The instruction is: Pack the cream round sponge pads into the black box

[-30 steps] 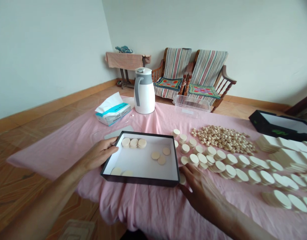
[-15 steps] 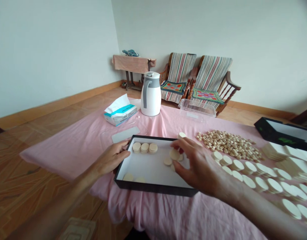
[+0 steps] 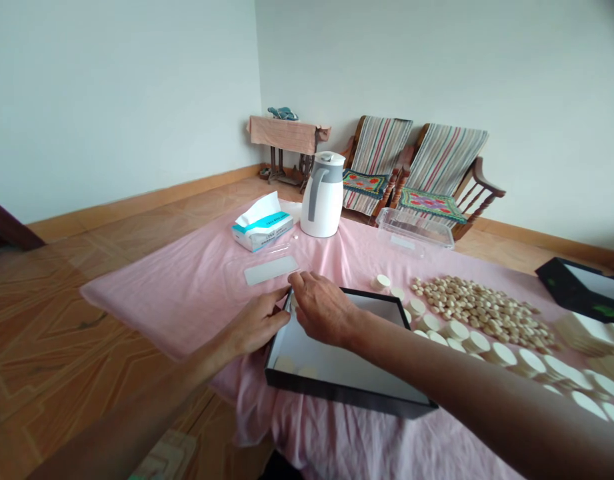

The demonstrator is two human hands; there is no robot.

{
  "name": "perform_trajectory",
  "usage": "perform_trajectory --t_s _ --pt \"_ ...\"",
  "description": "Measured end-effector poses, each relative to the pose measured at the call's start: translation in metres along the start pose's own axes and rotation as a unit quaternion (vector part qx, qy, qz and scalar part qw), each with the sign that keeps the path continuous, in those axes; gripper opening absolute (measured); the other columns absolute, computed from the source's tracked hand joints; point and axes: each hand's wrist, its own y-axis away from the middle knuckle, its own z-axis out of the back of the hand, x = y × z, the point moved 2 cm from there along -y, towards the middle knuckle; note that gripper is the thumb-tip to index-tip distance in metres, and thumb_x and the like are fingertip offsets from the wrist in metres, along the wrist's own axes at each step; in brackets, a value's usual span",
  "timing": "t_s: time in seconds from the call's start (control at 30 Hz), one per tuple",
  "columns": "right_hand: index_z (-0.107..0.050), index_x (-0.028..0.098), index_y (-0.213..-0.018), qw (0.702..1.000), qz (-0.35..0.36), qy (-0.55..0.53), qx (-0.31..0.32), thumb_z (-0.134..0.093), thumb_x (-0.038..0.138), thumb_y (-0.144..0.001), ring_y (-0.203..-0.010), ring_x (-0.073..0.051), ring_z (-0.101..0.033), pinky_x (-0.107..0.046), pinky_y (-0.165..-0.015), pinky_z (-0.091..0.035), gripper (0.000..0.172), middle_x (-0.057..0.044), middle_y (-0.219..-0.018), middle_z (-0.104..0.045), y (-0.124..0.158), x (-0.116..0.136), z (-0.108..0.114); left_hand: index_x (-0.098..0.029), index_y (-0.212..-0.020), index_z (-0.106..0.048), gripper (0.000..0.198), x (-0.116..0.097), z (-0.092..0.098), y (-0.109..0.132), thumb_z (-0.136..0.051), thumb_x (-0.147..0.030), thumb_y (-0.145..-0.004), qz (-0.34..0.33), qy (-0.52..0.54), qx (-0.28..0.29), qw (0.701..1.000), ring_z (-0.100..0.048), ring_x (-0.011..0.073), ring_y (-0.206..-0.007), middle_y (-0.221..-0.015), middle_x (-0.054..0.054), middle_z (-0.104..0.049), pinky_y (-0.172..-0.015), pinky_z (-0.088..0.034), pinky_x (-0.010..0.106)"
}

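A shallow black box [image 3: 337, 390] with a white inside lies on the pink tablecloth [image 3: 187, 293] near the front edge. My left hand [image 3: 254, 325] grips the box's left rim, fingers curled on it. My right hand [image 3: 321, 307] reaches across into the far left corner of the box, fingers bent down over the spot where a row of round wooden discs lay; what it holds is hidden. Two pale discs [image 3: 291, 365] show at the box's near left corner.
Rows of stacked round discs [image 3: 477, 343] and a heap of small wooden beads [image 3: 481, 308] lie right of the box. Farther back stand a white jug [image 3: 323, 195], a tissue pack [image 3: 263, 222], a clear plastic tub [image 3: 414, 230] and a grey card [image 3: 271, 271]. Another black box [image 3: 581, 288] sits at far right.
My right hand lifted from the table, passed over the box's middle holding a disc, and now reaches into its far left corner. The view has shifted left.
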Motion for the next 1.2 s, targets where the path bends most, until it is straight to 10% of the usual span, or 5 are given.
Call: perform_trajectory --t_s 0.33,0.63,1.2 --pt "-0.052 0.014 -0.094 1.000 -0.010 -0.011 -0.026 -0.046 0.010 -0.082 -0.085 -0.020 -0.053 -0.033 -0.075 -0.042 0.014 -0.010 -0.093 -0.057 0.021 -0.002 0.018 -0.012 -0.118 -0.056 0.042 -0.003 0.001 0.000 -0.045 -0.017 -0.078 -0.025 0.024 0.007 0.999 -0.056 0.0138 -0.062 -0.079 0.001 -0.064 -0.054 -0.039 0.020" --pt "-0.060 0.013 -0.090 0.937 0.058 -0.282 0.195 -0.066 0.014 -0.067 -0.070 -0.012 -0.056 -0.021 -0.062 -0.042 0.024 -0.004 -0.085 -0.064 0.030 0.014 -0.009 -0.014 -0.129 -0.047 0.046 0.003 -0.003 -0.001 -0.045 -0.021 -0.083 0.014 0.059 0.033 0.998 -0.060 0.0139 -0.064 -0.086 0.002 -0.067 -0.051 -0.041 0.018" --pt "-0.056 0.006 -0.102 0.976 0.112 -0.123 0.137 -0.058 0.029 -0.070 -0.080 -0.023 -0.059 -0.032 -0.066 -0.048 0.040 -0.016 -0.100 -0.060 0.028 0.020 -0.011 -0.015 -0.125 -0.053 0.049 0.003 -0.002 -0.002 -0.042 -0.013 -0.077 -0.040 0.000 0.009 0.999 -0.059 0.0172 -0.078 -0.092 0.001 -0.066 -0.075 -0.045 0.024"
